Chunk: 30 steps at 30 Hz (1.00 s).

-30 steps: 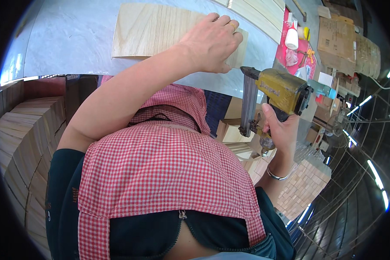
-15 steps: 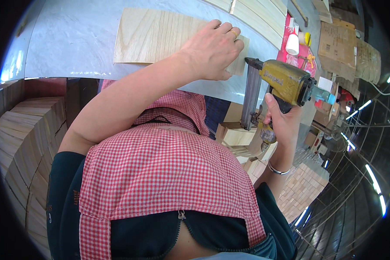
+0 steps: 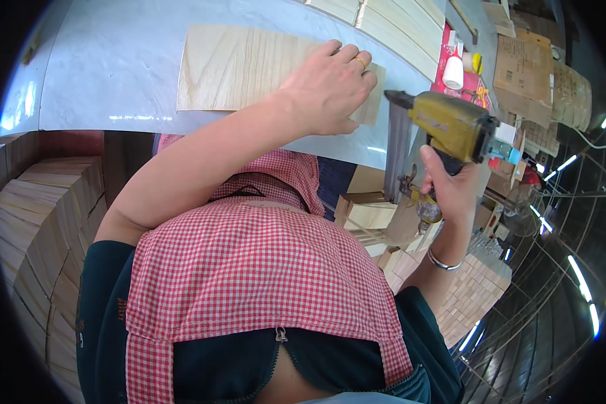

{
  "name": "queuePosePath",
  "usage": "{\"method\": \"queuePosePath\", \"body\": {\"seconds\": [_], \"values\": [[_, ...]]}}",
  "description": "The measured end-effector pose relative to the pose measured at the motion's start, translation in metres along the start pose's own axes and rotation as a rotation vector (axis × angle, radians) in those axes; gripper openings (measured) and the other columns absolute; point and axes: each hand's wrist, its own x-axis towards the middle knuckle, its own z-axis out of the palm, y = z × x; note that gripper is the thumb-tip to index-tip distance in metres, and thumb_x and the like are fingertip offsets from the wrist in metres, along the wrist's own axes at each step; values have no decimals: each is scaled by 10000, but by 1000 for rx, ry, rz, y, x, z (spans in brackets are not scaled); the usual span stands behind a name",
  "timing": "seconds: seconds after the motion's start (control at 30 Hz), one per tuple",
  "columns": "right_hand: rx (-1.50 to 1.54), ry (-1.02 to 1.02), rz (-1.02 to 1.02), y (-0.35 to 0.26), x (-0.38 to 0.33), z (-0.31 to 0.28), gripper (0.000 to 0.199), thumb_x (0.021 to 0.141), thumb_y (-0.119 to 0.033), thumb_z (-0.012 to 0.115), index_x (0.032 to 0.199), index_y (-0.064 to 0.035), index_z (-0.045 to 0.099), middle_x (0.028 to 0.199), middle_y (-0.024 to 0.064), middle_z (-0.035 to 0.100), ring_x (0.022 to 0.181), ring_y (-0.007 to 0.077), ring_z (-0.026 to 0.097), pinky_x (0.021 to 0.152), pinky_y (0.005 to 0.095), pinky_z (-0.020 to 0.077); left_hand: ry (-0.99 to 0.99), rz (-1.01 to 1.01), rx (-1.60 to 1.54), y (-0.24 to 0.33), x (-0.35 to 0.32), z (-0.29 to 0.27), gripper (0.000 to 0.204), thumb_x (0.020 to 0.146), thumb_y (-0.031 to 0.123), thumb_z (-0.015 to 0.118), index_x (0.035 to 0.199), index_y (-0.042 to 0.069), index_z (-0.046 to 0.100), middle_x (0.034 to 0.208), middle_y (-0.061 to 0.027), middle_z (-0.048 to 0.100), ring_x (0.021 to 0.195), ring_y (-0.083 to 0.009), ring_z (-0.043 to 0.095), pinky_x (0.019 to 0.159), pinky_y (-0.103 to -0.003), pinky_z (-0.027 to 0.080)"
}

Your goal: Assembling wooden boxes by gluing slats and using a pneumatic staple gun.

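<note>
A flat, pale wooden board lies lengthwise on the light grey tabletop. Across its right part lies my left hand, fingers curled toward the far edge and thumb by the near edge, gripping the board. My right hand is wrapped round the handle of a yellow pneumatic nail gun. The gun's dark nose points left, a little off the board's right end and not touching it. Its long grey magazine hangs down toward me beside the table edge. The far fingers of my right hand are hidden by the handle.
More pale boards lie at the table's far side. A white glue bottle and a yellow tape roll sit on a red surface. Wood stacks stand below at left; cardboard boxes and stacked blocks are at right.
The nail gun in my right hand has shifted slightly right, away from the board's end. The board and my left hand sit a little lower in the picture, as does the table edge.
</note>
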Motion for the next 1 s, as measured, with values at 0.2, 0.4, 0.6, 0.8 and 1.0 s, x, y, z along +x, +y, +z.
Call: {"method": "queuePosePath", "body": {"seconds": [0.2, 0.4, 0.6, 0.8, 1.0], "values": [[-125, 44, -24, -20, 24, 2, 209, 898, -160, 768, 938, 18, 667, 594, 9, 583, 436, 79, 483, 417, 211, 402, -23, 3, -5, 0, -1, -3, 553, 723, 428, 816, 1098, 46, 676, 1329, -146, 578, 1213, -278, 531, 1115, -405, 366], [-150, -1, 14, -24, 33, 6, 220, 895, -172, 774, 926, 21, 672, 584, 9, 580, 434, 84, 488, 418, 218, 405, -15, 6, -12, -1, -1, -1, 561, 720, 422, 824, 1106, 45, 669, 1330, -148, 575, 1211, -277, 528, 1110, -406, 367], [-55, 33, 29, -12, 29, 13, 228, 887, -182, 783, 909, 19, 676, 581, 7, 577, 432, 87, 488, 419, 225, 408, -54, 1, -33, 1, 2, -4, 608, 706, 443, 838, 1129, 45, 658, 1379, -157, 561, 1293, -292, 493, 1138, -439, 348], [-85, -29, 4, -9, 35, 6, 226, 885, -178, 782, 911, 19, 673, 575, 7, 571, 430, 91, 484, 421, 228, 409, 151, 59, 78, -5, -15, 2, 727, 661, 500, 867, 1206, 68, 655, 1382, -171, 576, 1341, -319, 478, 1139, -524, 331], [-105, 100, 21, -11, 0, 5, 213, 880, -151, 779, 943, 20, 667, 604, 11, 589, 434, 91, 484, 417, 225, 399, -48, -152, 358, -59, -100, -83, 682, 632, 314, 913, 1200, 82, 615, 1529, -170, 446, 1434, -350, 388, 1221, -545, 282]]}}
